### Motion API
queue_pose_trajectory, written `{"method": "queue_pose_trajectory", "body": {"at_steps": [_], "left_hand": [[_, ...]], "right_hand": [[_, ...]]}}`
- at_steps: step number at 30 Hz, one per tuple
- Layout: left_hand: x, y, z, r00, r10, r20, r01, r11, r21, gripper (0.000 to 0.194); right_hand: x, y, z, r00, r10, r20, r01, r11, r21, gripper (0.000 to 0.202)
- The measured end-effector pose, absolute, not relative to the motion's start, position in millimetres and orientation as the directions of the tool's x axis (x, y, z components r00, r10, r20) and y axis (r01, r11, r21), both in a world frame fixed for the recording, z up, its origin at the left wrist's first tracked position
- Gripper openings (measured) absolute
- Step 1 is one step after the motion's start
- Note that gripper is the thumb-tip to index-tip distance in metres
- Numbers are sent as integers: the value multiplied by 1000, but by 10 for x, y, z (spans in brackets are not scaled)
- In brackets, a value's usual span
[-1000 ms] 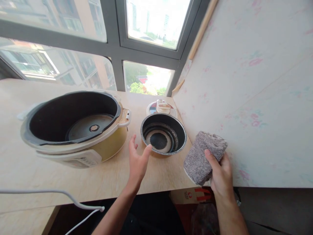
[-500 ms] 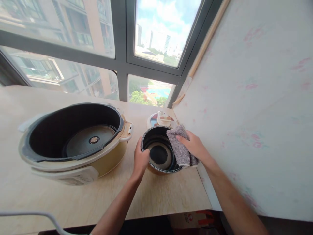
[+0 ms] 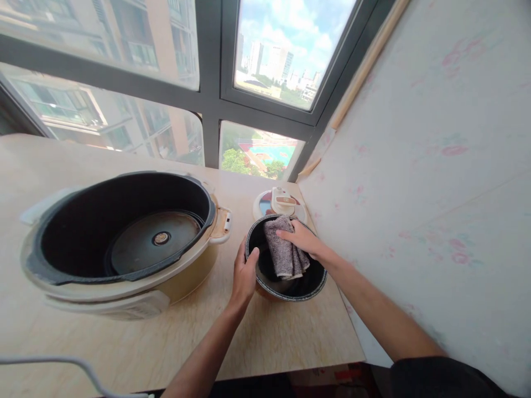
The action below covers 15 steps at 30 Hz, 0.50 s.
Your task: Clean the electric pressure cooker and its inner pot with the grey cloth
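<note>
Head view: our right grip (image 3: 302, 237) is closed on a folded grey cloth (image 3: 282, 255), thumb laid over the folds, the other fingers mostly hidden. Our left grip (image 3: 245, 275) pinches the left rim of a black pot (image 3: 312, 279), thumb at the inner side and fingers outside. The cloth is over and partly within the pot's mouth; we cannot tell whether it touches the inside.

We judge the cloth soft, light and safe to squeeze, best held by its bunched folds. The pot looks stiff and fairly light, its dark lining perhaps slick, so the rim gives us the surest hold.

The pot stands on the pale surface (image 3: 298, 338), near the flower-patterned wall (image 3: 418, 193). Just behind it lies a round lid (image 3: 282, 203), partly covered by the pot. To the left, apart from our left grip, sits a wide, open cooker (image 3: 197, 279), which we take to be heavier. A pale cable (image 3: 62, 360) runs along the near left, and the window frame (image 3: 211, 110) rises beyond.
</note>
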State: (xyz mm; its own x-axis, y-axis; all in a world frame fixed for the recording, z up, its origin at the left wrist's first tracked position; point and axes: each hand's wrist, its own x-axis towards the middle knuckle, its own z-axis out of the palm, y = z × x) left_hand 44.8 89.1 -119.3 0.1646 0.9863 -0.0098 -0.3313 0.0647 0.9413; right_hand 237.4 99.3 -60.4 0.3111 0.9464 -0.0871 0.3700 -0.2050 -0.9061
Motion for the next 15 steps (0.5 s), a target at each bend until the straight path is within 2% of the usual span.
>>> {"method": "queue_pose_trajectory", "body": {"at_steps": [3,5,7,10,13,15], "left_hand": [[472,890,-1226,177,984,-7,-377,74,923,46],[491,889,-1252,178,984,-3,-389,73,918,50],[512,888,-1276,154,988,-2,-394,63,917,54],[533,894,-1294,112,994,-11,-384,54,922,51],[525,913,-1282,113,993,-42,-340,79,937,44],[509,927,-1256,135,989,-59,-314,99,944,45]], "right_hand": [[2196,1044,-648,214,931,-296,194,-338,-921,47],[2052,1032,-646,189,921,-341,137,-369,-919,51],[1922,982,-632,120,920,-372,164,-388,-907,51],[1835,880,-583,-44,916,-398,400,-349,-847,50],[1907,823,-472,-248,861,-444,680,-172,-713,47],[2001,827,-366,-375,761,-529,794,-30,-607,46]]}}
